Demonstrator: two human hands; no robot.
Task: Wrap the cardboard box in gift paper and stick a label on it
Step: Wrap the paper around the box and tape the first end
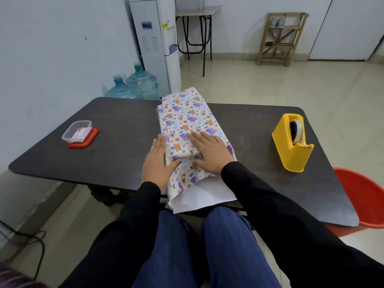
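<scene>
Gift paper [187, 121] lies over the box at the middle of the desk [116, 154], no tape seen, w/ your left grip [158, 161] & right grip [209, 154] flat, open, pressing it, so lifting one for the tape dispenser [293, 142] may let the fold spring loose.

Both hands centre frame, palms down, fingers straight. left hand [158, 161]: fingers point up-frame, thumb out to the right. right hand [209, 151]: angled to upper left, thumb near the left thumb. left forearm [133, 208] and right forearm [261, 194], black-sleeved, converge from the lower corners.
</scene>
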